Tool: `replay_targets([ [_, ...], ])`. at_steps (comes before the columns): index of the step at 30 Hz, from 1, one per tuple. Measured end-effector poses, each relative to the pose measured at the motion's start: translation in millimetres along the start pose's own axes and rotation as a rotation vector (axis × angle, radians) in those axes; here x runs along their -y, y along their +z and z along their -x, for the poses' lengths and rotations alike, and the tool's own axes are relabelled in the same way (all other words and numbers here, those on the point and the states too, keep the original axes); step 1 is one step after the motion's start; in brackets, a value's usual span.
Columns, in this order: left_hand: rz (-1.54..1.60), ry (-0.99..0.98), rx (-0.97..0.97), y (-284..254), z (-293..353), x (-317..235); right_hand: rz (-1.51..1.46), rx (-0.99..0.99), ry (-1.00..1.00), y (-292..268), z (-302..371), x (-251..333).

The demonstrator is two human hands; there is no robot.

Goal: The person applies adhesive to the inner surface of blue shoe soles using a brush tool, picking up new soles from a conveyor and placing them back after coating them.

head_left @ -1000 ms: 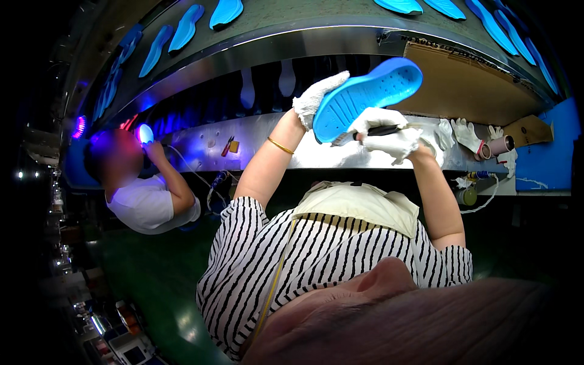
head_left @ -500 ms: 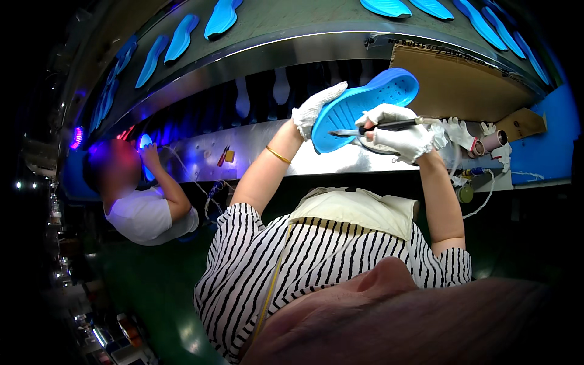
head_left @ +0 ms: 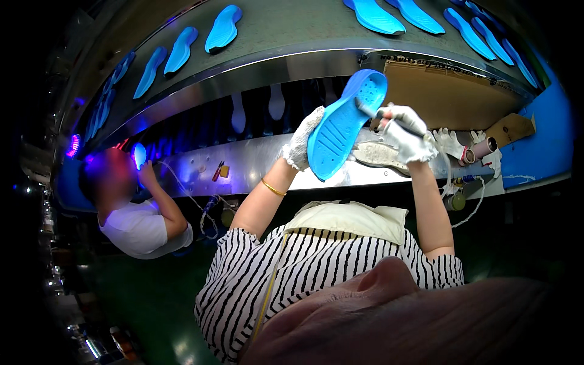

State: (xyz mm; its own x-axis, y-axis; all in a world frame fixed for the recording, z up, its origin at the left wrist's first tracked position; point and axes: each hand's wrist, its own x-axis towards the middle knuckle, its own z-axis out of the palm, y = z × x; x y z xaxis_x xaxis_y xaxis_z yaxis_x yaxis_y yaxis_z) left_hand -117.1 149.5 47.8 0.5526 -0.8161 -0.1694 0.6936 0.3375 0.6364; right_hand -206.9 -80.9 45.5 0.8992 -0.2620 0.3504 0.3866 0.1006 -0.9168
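A bright blue shoe sole [head_left: 336,137] is held up at a slant over the metal bench, its dotted, grooved inner face toward me. My left hand [head_left: 304,137], in a white glove, grips it by the left edge. My right hand [head_left: 406,131], gloved with bare fingertips, is closed around a dark-handled brush [head_left: 368,109]. The brush tip meets or nearly meets the sole's dotted upper end. Under my right hand a pale grey sole [head_left: 378,156] lies on the bench, partly hidden.
Behind the bench runs a conveyor [head_left: 292,27] bearing several blue soles. A cardboard box [head_left: 450,91] stands at the right, near loose white gloves [head_left: 449,145] and a spool [head_left: 485,148]. At left, a co-worker [head_left: 143,222] holds a glowing piece.
The blue sole has turned more upright and moved left. My right hand has brought the brush from the sole's broad lower part to its upper end. The grey sole now shows.
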Motion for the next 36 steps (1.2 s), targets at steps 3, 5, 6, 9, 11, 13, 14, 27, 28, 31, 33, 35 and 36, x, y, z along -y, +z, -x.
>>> replay_targets([
  [3,-0.172,0.080,0.076,-13.0,1.7,-0.9,0.198,0.167,-0.023,7.9,8.6,12.1],
  [5,-0.157,0.084,0.082,-19.9,-2.8,0.6,0.146,0.109,-0.221,12.5,2.1,19.2],
  [6,-0.135,0.092,0.073,-15.2,-3.0,-0.8,0.250,0.118,-0.281,15.3,0.6,23.4],
  [9,-0.090,0.155,0.054,-17.2,-5.0,-4.0,0.666,0.337,-0.606,26.8,-5.3,50.1],
  [11,-0.109,0.188,0.050,-19.1,-1.5,-9.3,0.609,0.448,-0.552,36.3,4.5,46.7],
  [13,-0.183,0.191,0.051,-12.2,9.6,-16.8,0.506,0.482,-0.387,39.3,18.4,48.3],
  [14,-0.212,0.185,0.040,-10.8,12.4,-18.1,0.492,0.483,-0.423,36.5,16.6,55.5],
  [27,-0.384,0.375,0.147,16.1,7.0,-54.6,0.630,0.304,-0.591,22.5,6.2,68.7],
  [28,-0.344,0.392,0.179,20.9,2.8,-64.1,0.475,0.225,-0.432,11.6,13.4,54.4],
  [31,-0.224,0.287,0.348,42.0,-36.8,-109.1,0.301,0.041,-0.330,-4.1,24.3,48.0],
  [33,-0.149,0.285,0.311,51.7,-69.7,-148.0,0.241,0.000,-0.316,-1.4,28.2,49.0],
  [35,-0.111,0.555,-0.240,52.2,-112.3,-168.3,0.321,0.048,-0.425,7.0,27.0,50.1],
  [36,-0.598,0.626,-0.305,28.8,-115.9,-179.3,0.432,0.046,-0.458,15.1,27.9,54.8],
])
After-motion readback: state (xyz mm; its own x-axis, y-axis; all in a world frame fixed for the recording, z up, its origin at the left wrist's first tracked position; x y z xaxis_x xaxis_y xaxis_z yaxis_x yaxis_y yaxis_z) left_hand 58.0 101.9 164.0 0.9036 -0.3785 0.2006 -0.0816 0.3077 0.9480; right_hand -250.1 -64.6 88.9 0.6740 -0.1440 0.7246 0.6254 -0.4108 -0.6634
